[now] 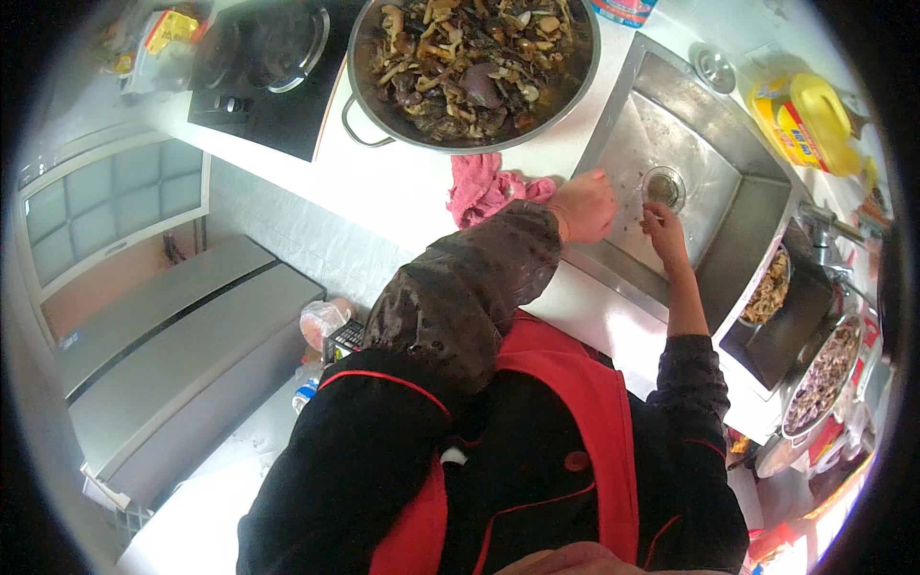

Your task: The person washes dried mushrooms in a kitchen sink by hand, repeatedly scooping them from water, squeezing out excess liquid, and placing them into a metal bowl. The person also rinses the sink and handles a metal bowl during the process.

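Note:
My left hand (589, 206) is curled over the left rim of a stainless steel sink (708, 208), its palm side hidden. Just left of it a crumpled pink cloth (483, 188) lies on the white counter. My right hand (665, 233) reaches down into the sink, thumb and fingers bunched together. Its fingertips overlap the near edge of the round sink drain (663, 188) in this view; whether they pinch something small I cannot tell. Small dark bits are scattered on the sink floor around the drain.
A large two-handled steel pan (370, 133) of cooked mushroom-like pieces stands beyond the cloth. Left of it is a black glass hob (251, 108). A yellow jug (808, 126) and a faucet (823, 230) line the sink's far side. Filled bowls (823, 377) stand at right.

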Motion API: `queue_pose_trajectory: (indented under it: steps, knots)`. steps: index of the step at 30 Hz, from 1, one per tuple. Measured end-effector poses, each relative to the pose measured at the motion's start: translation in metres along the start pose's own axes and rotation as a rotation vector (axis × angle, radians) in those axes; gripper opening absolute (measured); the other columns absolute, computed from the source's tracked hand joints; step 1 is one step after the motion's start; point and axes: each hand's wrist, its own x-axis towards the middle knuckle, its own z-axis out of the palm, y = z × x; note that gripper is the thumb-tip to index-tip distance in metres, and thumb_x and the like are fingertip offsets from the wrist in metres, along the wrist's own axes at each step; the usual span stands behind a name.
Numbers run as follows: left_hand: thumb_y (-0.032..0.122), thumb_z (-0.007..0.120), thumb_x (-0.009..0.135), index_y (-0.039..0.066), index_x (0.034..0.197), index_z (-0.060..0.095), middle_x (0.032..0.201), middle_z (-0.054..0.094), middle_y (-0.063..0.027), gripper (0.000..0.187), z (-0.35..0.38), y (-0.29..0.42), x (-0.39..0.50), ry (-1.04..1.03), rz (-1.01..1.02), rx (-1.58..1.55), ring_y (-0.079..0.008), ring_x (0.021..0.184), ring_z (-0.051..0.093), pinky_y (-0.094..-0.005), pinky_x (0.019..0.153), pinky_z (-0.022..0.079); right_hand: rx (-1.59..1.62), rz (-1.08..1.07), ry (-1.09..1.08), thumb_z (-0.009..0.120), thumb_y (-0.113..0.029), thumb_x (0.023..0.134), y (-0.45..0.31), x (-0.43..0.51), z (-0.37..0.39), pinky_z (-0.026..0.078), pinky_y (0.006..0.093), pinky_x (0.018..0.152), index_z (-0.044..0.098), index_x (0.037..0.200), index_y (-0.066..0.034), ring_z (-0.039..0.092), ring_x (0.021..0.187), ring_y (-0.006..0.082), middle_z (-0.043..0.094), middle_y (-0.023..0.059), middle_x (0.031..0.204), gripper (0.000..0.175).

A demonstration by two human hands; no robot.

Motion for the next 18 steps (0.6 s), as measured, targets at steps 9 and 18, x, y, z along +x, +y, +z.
queue_pose_trajectory:
  steps: [9, 18]
  knots:
    - [0.015, 0.064, 0.075, 0.008, 0.081, 0.067, 0.094, 0.064, -0.0086, 0.01, -0.047, 0.017, -0.002, 0.451, -0.017, -0.338, -0.0278, 0.094, 0.059, -0.0411, 0.09, 0.044, -0.03, -0.066, 0.14, 0.057, -0.021, 0.094, -0.048, -0.068, -0.001, 0.051, 0.0293, 0.07, 0.063, 0.114, 0.001, 0.066, 0.077, 0.0173, 0.068, 0.0102, 0.096, 0.03]
    - [0.009, 0.057, 0.088, 0.007, 0.095, 0.068, 0.097, 0.064, -0.0126, 0.013, -0.155, -0.081, -0.071, 0.758, -0.57, -0.05, -0.0338, 0.087, 0.061, -0.0428, 0.077, 0.048, -0.085, -0.118, 0.165, 0.059, -0.019, 0.091, -0.07, -0.074, 0.004, 0.05, 0.0301, 0.071, 0.065, 0.111, -0.0002, 0.062, 0.073, 0.0157, 0.067, 0.0096, 0.086, 0.027]
